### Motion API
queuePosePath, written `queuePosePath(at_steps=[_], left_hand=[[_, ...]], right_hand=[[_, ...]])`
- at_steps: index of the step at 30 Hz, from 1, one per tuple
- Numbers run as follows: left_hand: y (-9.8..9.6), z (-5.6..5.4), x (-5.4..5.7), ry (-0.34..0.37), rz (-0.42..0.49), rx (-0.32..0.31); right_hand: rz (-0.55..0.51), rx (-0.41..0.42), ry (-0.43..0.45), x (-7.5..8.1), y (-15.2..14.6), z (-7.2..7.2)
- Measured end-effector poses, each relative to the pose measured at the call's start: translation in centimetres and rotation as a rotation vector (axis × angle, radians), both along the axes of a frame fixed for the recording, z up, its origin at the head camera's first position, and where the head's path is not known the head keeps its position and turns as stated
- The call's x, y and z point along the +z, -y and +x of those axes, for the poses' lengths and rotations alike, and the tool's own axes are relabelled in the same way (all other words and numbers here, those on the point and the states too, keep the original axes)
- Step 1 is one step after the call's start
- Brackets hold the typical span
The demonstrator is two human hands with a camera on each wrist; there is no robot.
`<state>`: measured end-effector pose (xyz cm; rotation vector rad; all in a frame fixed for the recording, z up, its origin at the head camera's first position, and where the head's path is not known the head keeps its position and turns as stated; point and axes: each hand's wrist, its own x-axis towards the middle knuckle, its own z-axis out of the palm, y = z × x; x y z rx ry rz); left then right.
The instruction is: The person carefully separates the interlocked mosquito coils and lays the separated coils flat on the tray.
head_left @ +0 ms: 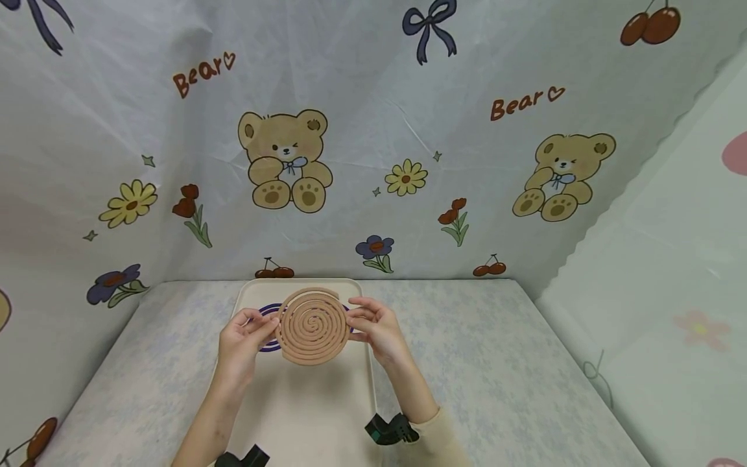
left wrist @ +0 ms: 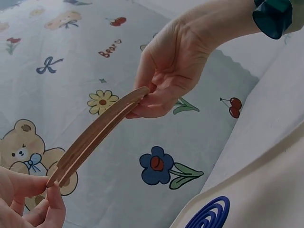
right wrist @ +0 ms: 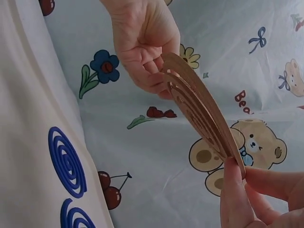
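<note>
A flat, round tan mosquito coil [head_left: 314,326] is held up over the far part of a cream tray [head_left: 297,415]. My left hand [head_left: 239,340] pinches its left edge between thumb and fingers. At the opposite edge my right hand [head_left: 377,329] pinches it the same way. Both wrist views show the coil nearly edge-on, with gaps between its turns [right wrist: 199,111]. Behind it on the tray lie two blue spiral coils; the left one [head_left: 268,349] is partly covered by the tan coil and my left fingers. In the right wrist view, one blue coil [right wrist: 67,161] shows whole.
The tray stands on a pale mottled table [head_left: 467,376], reaching toward its back edge. A hanging cloth printed with bears and flowers [head_left: 350,84] rises behind the table. More pale cloth [head_left: 659,311] borders the right side. Dark camera mounts [head_left: 392,429] sit on the wrists.
</note>
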<state>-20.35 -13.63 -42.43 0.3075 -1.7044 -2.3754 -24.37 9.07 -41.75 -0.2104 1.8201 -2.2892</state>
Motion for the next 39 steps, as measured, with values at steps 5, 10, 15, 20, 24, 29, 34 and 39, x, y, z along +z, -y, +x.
queuePosePath(at_steps=[5, 10, 15, 20, 24, 29, 34, 39], left_hand=[[0.14, -0.11, -0.1, 0.02, -0.027, 0.014], [0.26, -0.09, 0.01, 0.002, -0.155, 0.026], [0.33, 0.13, 0.4, -0.011, -0.193, 0.011], [-0.15, 0.21, 0.25, -0.091, -0.231, 0.083], [-0.28, 0.26, 0.17, -0.18, -0.208, 0.084], [0.19, 0.24, 0.21, -0.163, -0.045, 0.0], [0.57, 0.25, 0.2, -0.138, 0.091, -0.024], [0.31, 0.34, 0.5, -0.158, 0.042, -0.01]], right_hand=[[0.062, 0.052, -0.063, 0.05, -0.08, 0.13], [0.164, 0.089, -0.158, 0.34, -0.34, 0.32], [0.167, 0.081, -0.162, 0.46, -0.36, 0.3], [0.126, 0.025, -0.049, 0.02, 0.06, 0.19], [0.06, 0.053, 0.016, -0.02, -0.24, -0.08], [-0.034, 0.115, 0.009, 0.14, -0.71, -0.34], [-0.057, 0.121, -0.011, 0.34, -0.66, -0.06], [-0.042, 0.099, -0.012, 0.49, -0.37, 0.14]])
